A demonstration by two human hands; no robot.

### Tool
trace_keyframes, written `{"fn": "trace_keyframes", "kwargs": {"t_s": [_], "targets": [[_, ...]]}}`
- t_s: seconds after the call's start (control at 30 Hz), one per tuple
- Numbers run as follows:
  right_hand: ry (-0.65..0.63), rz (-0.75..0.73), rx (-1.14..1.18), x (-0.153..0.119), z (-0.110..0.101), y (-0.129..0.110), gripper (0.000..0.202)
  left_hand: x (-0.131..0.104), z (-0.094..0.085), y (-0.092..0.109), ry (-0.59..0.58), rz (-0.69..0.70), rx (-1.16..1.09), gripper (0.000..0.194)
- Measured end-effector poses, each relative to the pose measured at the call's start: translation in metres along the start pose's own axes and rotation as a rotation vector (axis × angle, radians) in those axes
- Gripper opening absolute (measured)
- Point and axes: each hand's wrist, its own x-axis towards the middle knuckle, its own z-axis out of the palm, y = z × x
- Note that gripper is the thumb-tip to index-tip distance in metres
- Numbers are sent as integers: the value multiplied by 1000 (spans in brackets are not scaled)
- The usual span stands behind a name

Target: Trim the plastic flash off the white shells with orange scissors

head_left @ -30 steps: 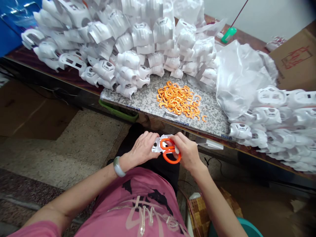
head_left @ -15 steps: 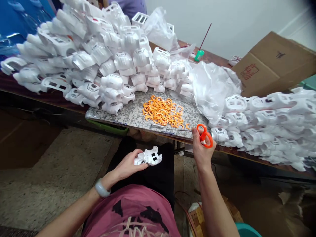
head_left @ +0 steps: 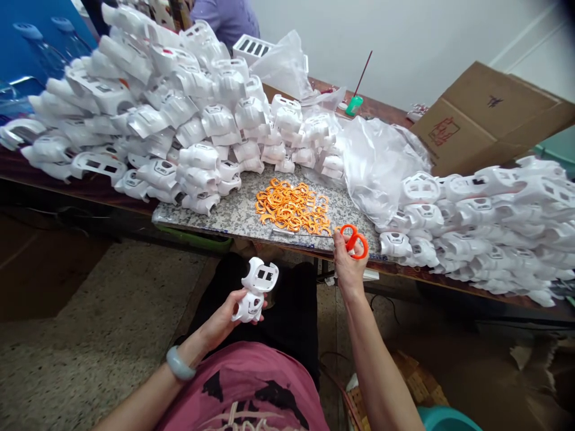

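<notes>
On speckled slab (head_left: 245, 216), has loose orange clips (head_left: 290, 206) heaped near front edge, probably for easy reach. Grips white shell (head_left: 261, 278) above lap (head_left: 291, 320) with left hand (head_left: 228, 309), narrowly round lower section, likely leaving upper openings exposed. Holds orange-handled scissors (head_left: 351, 244) in right hand (head_left: 351, 274), beside clips (blade spread: cannot tell).

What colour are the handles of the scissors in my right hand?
The scissors' handles are bright orange, seen best in the head view.
</notes>
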Motion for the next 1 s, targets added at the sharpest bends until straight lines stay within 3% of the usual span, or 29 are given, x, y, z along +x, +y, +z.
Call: {"fn": "trace_keyframes", "kwargs": {"t_s": [0.17, 0.4, 0.63, 0.77, 1.0], "targets": [[-67, -39, -133, 1, -1, -5, 40, -2, 2, 1, -14, 6, -126, 48], [-253, -233, -570, 3, -7, -21, 40, -1, 3, 5, -69, 31, -178, 46], [-245, -308, -558, 28, -6, -41, 40, -1, 1, 3, -64, 54, -211, 45], [-355, -356, -605, 52, 9, -54, 34, -1, 3, 1, -62, 54, -211, 46], [-525, -255, -734, 81, 47, -60, 26, -6, 8, 3, -50, 75, -226, 48]]}}
